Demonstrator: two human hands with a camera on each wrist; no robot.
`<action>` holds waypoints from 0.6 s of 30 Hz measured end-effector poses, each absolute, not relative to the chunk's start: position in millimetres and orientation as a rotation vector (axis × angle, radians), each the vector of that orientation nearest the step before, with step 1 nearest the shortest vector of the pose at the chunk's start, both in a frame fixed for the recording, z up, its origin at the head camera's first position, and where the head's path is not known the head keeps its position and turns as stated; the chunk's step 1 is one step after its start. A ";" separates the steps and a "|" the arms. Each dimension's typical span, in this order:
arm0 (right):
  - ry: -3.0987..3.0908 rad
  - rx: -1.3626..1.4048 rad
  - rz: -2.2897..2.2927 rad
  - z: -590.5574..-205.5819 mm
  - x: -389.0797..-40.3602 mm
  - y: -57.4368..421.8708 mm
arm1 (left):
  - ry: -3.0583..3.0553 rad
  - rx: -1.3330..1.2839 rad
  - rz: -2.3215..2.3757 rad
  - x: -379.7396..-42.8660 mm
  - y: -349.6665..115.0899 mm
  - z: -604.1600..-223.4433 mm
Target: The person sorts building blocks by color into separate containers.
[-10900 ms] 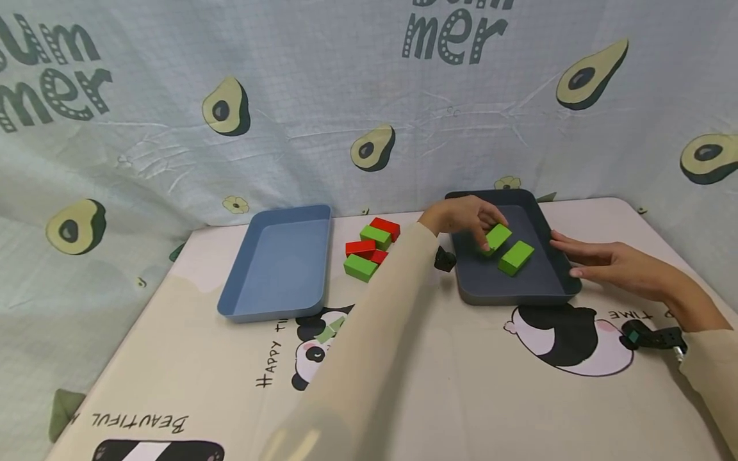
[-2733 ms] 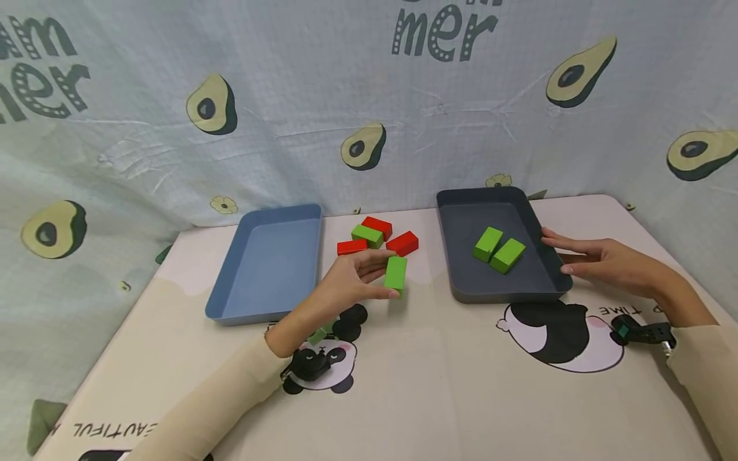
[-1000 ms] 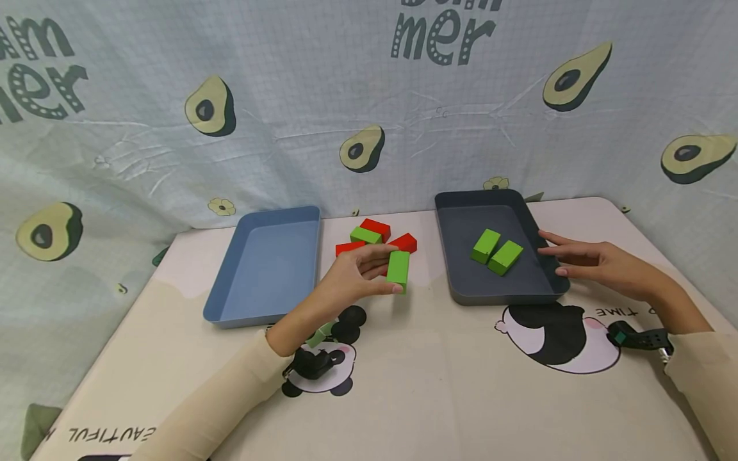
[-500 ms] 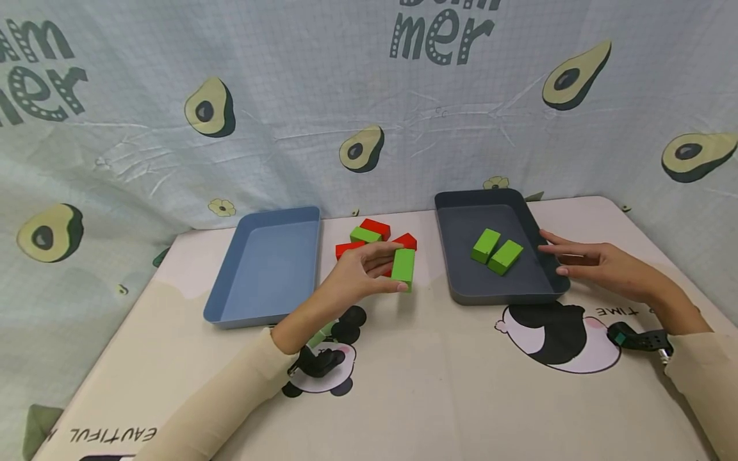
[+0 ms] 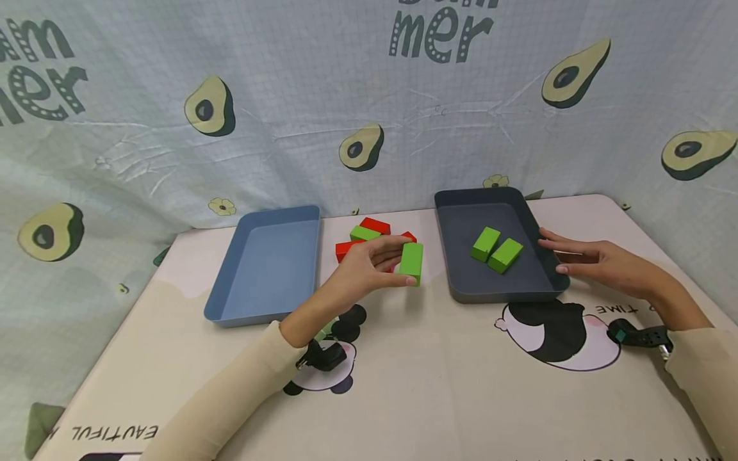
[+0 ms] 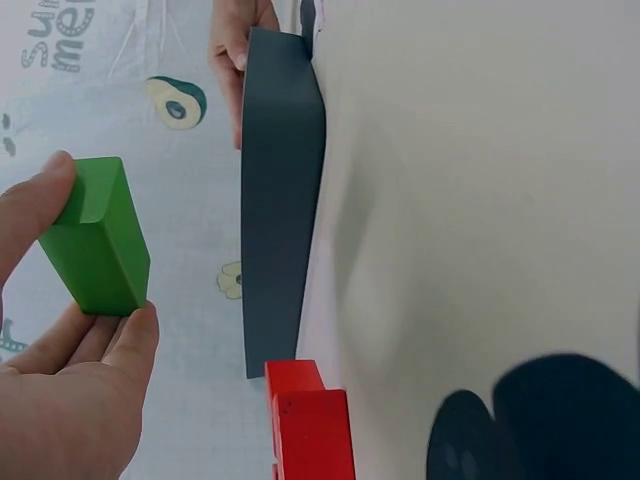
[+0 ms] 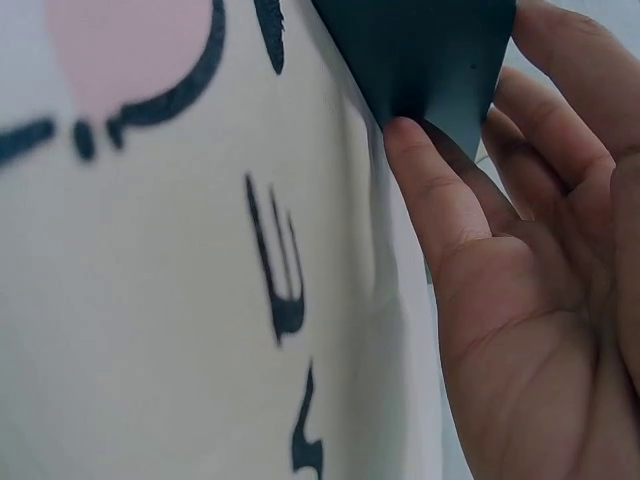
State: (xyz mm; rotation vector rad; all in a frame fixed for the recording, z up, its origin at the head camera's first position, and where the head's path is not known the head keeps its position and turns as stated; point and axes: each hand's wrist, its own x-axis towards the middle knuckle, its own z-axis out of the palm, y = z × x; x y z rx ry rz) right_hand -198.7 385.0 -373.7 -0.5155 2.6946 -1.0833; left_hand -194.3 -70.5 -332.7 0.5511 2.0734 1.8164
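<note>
Between thumb and fingertips, my left hand (image 5: 369, 266) pinches a green block (image 5: 412, 261) above the table, left of the dark grey tray (image 5: 501, 298). The left wrist view shows the same green block (image 6: 100, 240) gripped at opposite ends. Two green blocks (image 5: 486, 244) lie side by side in the dark tray. My right hand (image 5: 605, 266) touches that tray's right side with extended fingers; in the right wrist view the thumb (image 7: 425, 180) meets its outer wall. Behind my left hand sit red blocks (image 5: 375, 225) and a green block (image 5: 365, 233), partly hidden by the fingers.
A blue tray (image 5: 262, 269) with nothing in it stands at the left of the table. A patterned cloth (image 5: 288, 96) hangs directly behind both trays. The table cover (image 5: 450, 384) carries printed animals and words.
Earlier, my left hand was in the dark tray at a green block. It now holds another green block from the table group, which has drifted right over the last second. The right hand stays put.
</note>
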 end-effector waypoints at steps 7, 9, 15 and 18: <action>2.653 -0.554 -1.101 -372.3 -200.0 385.5 | 2.067 0.578 1.827 -196.1 -63.2 -329.7; 2.650 -0.556 -1.104 -371.8 -199.9 385.6 | 2.075 0.586 1.824 -196.6 -61.9 -329.0; 2.658 -0.524 -1.099 -371.9 -200.0 385.7 | 2.077 0.621 1.824 -197.6 -59.9 -328.4; 2.672 -0.512 -1.073 -373.1 -200.9 385.7 | 2.074 0.622 1.829 -197.5 -59.5 -328.1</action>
